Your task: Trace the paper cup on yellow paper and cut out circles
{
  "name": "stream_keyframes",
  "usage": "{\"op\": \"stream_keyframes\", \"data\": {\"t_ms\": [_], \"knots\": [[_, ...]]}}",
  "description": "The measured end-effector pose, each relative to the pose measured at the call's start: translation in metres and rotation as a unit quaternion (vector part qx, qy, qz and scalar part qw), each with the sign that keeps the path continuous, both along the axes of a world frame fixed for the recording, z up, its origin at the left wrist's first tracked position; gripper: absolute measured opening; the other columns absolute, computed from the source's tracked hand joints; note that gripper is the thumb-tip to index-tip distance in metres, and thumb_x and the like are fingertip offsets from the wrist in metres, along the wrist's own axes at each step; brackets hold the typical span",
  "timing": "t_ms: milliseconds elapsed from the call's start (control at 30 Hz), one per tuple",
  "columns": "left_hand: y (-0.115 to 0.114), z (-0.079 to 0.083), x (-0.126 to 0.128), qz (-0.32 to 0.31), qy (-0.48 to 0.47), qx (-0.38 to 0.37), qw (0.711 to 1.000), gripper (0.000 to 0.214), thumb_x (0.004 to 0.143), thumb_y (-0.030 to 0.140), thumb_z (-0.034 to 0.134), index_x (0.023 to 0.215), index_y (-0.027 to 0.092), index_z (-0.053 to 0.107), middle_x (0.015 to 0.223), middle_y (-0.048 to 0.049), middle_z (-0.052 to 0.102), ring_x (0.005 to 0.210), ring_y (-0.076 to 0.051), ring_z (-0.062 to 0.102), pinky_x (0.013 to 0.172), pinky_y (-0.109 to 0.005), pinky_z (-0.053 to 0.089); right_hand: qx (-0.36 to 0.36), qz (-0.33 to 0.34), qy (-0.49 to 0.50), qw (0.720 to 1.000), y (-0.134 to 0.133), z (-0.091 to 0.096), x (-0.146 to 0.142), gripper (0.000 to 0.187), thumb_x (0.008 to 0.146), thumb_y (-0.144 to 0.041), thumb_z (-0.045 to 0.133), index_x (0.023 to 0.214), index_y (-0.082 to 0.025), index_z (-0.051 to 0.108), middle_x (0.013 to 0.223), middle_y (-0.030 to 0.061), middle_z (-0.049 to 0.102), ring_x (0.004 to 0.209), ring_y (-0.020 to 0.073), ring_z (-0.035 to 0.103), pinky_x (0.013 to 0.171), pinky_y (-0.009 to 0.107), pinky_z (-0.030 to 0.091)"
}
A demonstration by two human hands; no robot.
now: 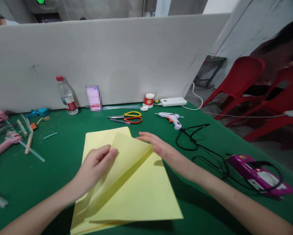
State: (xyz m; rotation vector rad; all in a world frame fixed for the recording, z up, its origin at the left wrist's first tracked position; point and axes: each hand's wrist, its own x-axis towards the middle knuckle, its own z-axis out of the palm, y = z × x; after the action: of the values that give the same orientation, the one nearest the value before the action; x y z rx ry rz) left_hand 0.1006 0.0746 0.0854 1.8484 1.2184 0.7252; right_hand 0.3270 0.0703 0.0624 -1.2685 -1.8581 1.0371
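Observation:
A stack of yellow paper (146, 192) lies in front of me. Above it a single yellow sheet (130, 151) is lifted and curls over on itself. My left hand (98, 163) is closed on the near left part of this sheet, thumb on top and the other fingers curled. At the sheet's right corner is my right hand (161, 147). Its fingers reach out behind the paper, and its thumb lies by the corner, holding it. Part of the right fingers is hidden by the sheet.
Scissors (133, 117), a glue gun (170, 118), a paper cup (148, 100) and a water bottle (67, 98) stand or lie behind the paper. Right: black cable and a purple power strip (256, 176). Left: a pink glue gun (6, 143) and glue sticks.

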Motion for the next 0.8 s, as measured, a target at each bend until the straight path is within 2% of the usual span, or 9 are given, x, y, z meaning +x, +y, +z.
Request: {"op": "stream_keyframes", "data": {"t_ms": [67,133,200,300,400,467,600,700,800], "knots": [[0.0,0.013,-0.002,0.055,-0.052,-0.006,0.997,0.032,0.081,0.046,0.045,0.065,0.018,0.045,0.057,0.0047,0.042,0.049,-0.008,0.038,0.043,-0.017,0.032,-0.01,-0.043,0.009,0.999,0.004,0.004,0.002,0.065,0.072,-0.047,0.059,0.13,-0.025,0.037,0.143,0.0068,0.029,0.131,0.0256,0.025,0.105,0.045,0.024],[0.001,0.026,-0.007,0.112,-0.127,-0.028,0.985,0.026,0.077,0.045,0.052,0.073,0.02,0.051,0.06,0.0046,0.05,0.049,-0.009,0.045,0.045,-0.017,0.038,-0.088,-0.034,0.028,0.995,0.009,0.008,0.006,0.068,0.065,-0.038,0.066,0.126,-0.02,0.041,0.13,0.0116,0.047,0.116,0.0278,0.047,0.093,0.042,0.041],[0.005,0.034,-0.017,0.156,-0.179,-0.052,0.97,0.023,0.074,0.044,0.057,0.079,0.022,0.053,0.06,0.005,0.055,0.048,-0.011,0.051,0.045,-0.019,0.042,-0.177,0.005,0.046,0.983,0.016,0.012,0.015,0.046,0.068,-0.037,0.063,0.107,-0.015,0.055,0.104,0.0114,0.064,0.087,0.0251,0.063,0.071,0.036,0.051],[0.018,0.029,-0.038,0.176,-0.121,-0.042,0.976,0.026,0.076,0.048,0.054,0.083,0.023,0.052,0.063,0.0031,0.06,0.052,-0.014,0.057,0.043,-0.019,0.043,-0.203,0.022,0.033,0.978,0.026,0.018,0.032,0.027,0.067,-0.036,0.064,0.083,-0.015,0.06,0.08,0.0051,0.067,0.067,0.0181,0.064,0.058,0.027,0.05],[0.034,0.005,-0.059,0.136,-0.008,-0.009,0.991,0.03,0.078,0.05,0.048,0.078,0.02,0.051,0.068,-0.0012,0.061,0.057,-0.018,0.059,0.048,-0.025,0.047,-0.226,0.084,-0.005,0.97,0.038,0.023,0.045,0.021,0.066,-0.033,0.068,0.076,-0.015,0.063,0.073,0.0012,0.066,0.063,0.0142,0.061,0.054,0.022,0.046],[0.042,-0.012,-0.065,0.125,0.035,0.026,0.991,0.03,0.075,0.047,0.053,0.086,0.019,0.052,0.086,-0.0055,0.062,0.082,-0.024,0.061,0.067,-0.032,0.05,-0.241,0.13,-0.033,0.961,0.046,0.023,0.045,0.021,0.068,-0.035,0.066,0.074,-0.014,0.064,0.071,0.0012,0.066,0.061,0.0132,0.06,0.053,0.021,0.044],[0.05,-0.028,-0.053,0.073,0.098,0.103,0.987,0.047,0.08,0.042,0.048,0.12,0.019,0.04,0.132,-0.0104,0.04,0.122,-0.027,0.035,0.102,-0.044,0.028,-0.25,0.193,-0.071,0.946,0.063,0.015,0.03,0.023,0.072,-0.035,0.063,0.079,-0.013,0.066,0.076,0.0022,0.066,0.066,0.0142,0.059,0.056,0.022,0.043],[0.051,-0.022,-0.033,-0.028,0.124,0.089,0.988,0.038,0.084,0.041,0.042,0.117,0.022,0.047,0.126,-0.0073,0.048,0.117,-0.024,0.042,0.1,-0.039,0.031,-0.245,0.234,-0.088,0.937,0.072,0.011,0.016,0.025,0.071,-0.036,0.063,0.079,-0.012,0.065,0.072,0.0013,0.063,0.064,0.0132,0.056,0.056,0.022,0.041],[0.05,-0.013,-0.018,-0.109,0.134,0.058,0.983,0.025,0.085,0.039,0.044,0.091,0.022,0.06,0.096,-0.0027,0.064,0.103,-0.021,0.053,0.093,-0.033,0.038,-0.237,0.257,-0.09,0.933,0.073,0.014,0.008,0.026,0.075,-0.038,0.06,0.078,-0.012,0.063,0.067,-0.0014,0.056,0.061,0.0103,0.051,0.055,0.021,0.038]]}}
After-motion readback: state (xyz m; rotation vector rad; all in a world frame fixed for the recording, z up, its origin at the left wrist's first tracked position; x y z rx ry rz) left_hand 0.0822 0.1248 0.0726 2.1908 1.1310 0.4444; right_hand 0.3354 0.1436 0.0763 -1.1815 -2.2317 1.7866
